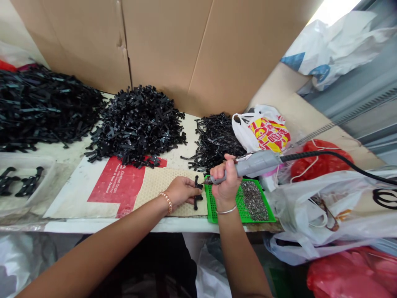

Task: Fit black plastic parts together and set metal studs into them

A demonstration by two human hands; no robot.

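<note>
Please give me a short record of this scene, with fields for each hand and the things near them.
left hand: presses a black plastic part onto the beige mat
right hand: grips a grey electric screwdriver, tip at the part
beside right hand: green tray holding small screws
behind: piles of black parts, cardboard wall
right side: plastic bags

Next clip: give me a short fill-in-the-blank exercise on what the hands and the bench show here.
1. The right hand grips a grey power ____ with a black cable.
2. The left hand presses a black part onto the ____ mat.
3. The small metal screws lie in a ____ tray.
4. The wall behind the black piles is made of ____.

Missing words: screwdriver; beige; green; cardboard
</note>
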